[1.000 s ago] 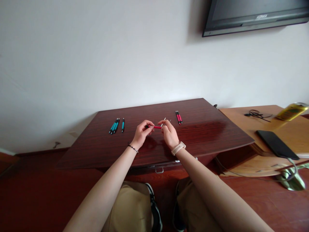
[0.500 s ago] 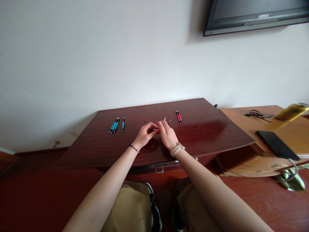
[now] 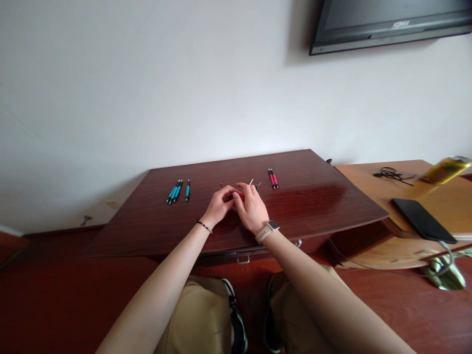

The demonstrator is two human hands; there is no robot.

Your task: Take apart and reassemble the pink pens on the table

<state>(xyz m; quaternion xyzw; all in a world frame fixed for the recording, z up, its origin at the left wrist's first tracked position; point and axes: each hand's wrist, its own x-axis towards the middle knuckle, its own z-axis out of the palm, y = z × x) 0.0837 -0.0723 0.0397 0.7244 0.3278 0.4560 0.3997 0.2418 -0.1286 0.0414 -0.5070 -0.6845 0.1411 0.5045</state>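
Observation:
Over the middle of the dark table [image 3: 306, 206], my left hand [image 3: 220, 202] and my right hand [image 3: 253, 209] meet, fingers closed on a red pen [image 3: 241, 195]. Most of that pen is hidden by my fingers, so whether it is whole or only a barrel does not show. Just past my right fingertips lie a thin white stick-like part [image 3: 251, 181] and small dark and silvery pieces [image 3: 258, 185]. A tiny red-tipped piece [image 3: 221, 185] lies beyond my left fingers. Two red-and-black pens [image 3: 273, 178] rest side by side farther right.
Several blue-and-black pens [image 3: 174, 191] lie grouped at the left, with a single blue pen [image 3: 188, 191] beside them. A lower wooden table [image 3: 363, 179] at the right bears a black phone-like device [image 3: 422, 220], a coiled black cable [image 3: 393, 174] and a yellow can-like container [image 3: 447, 170].
My right wrist has turned, bringing the watch face into view, and its thumb now lies across the red pen. My left hand has hardly moved. The pens on the table stay put.

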